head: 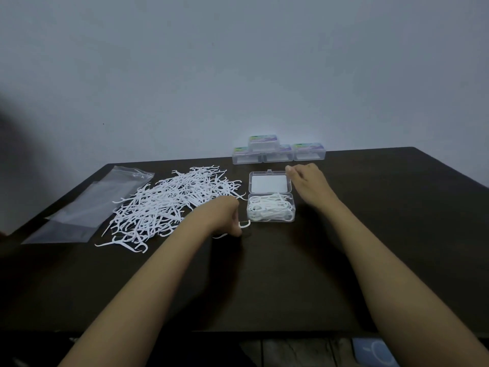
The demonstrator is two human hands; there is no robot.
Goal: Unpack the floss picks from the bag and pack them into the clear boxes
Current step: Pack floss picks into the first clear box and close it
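My left hand [225, 217] is showing only its back, so its curled fingers are hiding beneath it; I am pinching one floss pick [244, 224], whose bowed head is sticking out to the right while its handle is disappearing behind my hand; the hand is sitting low over the table [397, 234], between the loose pile of floss picks [172, 202] and the open clear box [270, 211]; my right hand [308, 184] is hanging by the far right corner of the box's laid-back lid [268, 182]; its fingers [291, 169] are bending loosely, but I cannot tell whether they are gripping that corner, touching it or holding just off it; the box's base is holding a heap of white picks; the flat clear bag [92, 205] is lying left of the pile, its outline hard to make out against the dark table; four closed clear boxes [277, 152] are standing at the table's far edge, one stacked on the others, their labels too small to read; a blue thing [375, 350] is being cut off by the bottom edge.
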